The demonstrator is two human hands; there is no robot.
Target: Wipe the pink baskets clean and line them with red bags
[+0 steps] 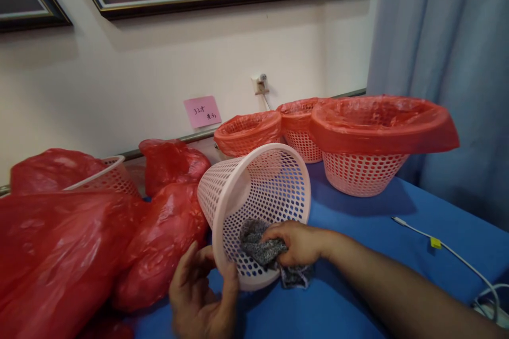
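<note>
Curving about the rim (218,222) at its seven o'clock, your left hand (203,291) straddles a pale pink basket (214,185) tipped at your twelve o'clock, though whether the fingers pinch it I cannot tell; your right hand (300,243), at rim's five, clutches a soft grey cloth (254,243) inside. Probably light, smooth and slightly springy, the basket should hold best by that thick rim. Red bags (170,243) crowd ten o'clock, bare blue tabletop (358,217) opens toward two, and bag-lined baskets (361,175) stand beyond.

One close head-worn view, forward and downward past the hands (207,296) toward the wall (159,58).
</note>
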